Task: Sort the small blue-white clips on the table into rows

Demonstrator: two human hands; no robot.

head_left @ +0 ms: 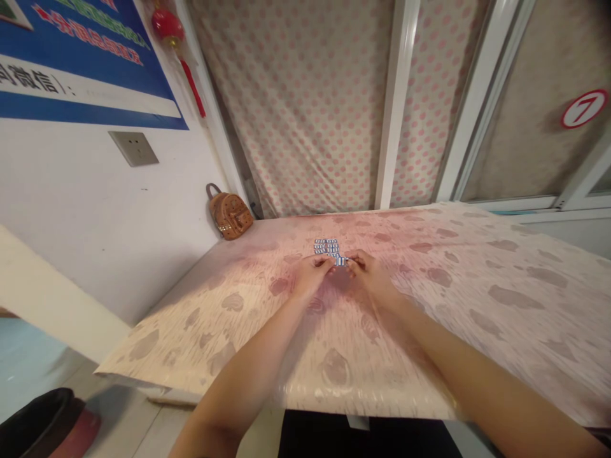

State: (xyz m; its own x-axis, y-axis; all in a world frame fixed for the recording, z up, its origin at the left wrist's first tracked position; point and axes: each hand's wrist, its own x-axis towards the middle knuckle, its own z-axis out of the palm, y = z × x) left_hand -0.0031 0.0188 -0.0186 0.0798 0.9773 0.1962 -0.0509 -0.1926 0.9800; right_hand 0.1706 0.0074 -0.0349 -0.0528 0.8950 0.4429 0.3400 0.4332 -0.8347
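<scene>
My left hand (314, 272) and my right hand (368, 270) meet near the middle of the table, fingers closed in a pinch. Between the fingertips is a small blue-and-white rectangular piece (340, 261), with my left fingers at one end and my right fingers at the other. Its exact kind is too small to make out. Just beyond it, similar small blue-and-white pieces (326, 245) lie in close rows on the tablecloth. My left hand partly covers the nearest row.
A patterned cloth covers the table (334, 369). A small brown backpack (231, 215) stands at the far left corner by the wall. Behind the table hang dotted curtains (305, 114) beside white frames. A dark-rimmed bin (52, 420) is on the floor at the lower left.
</scene>
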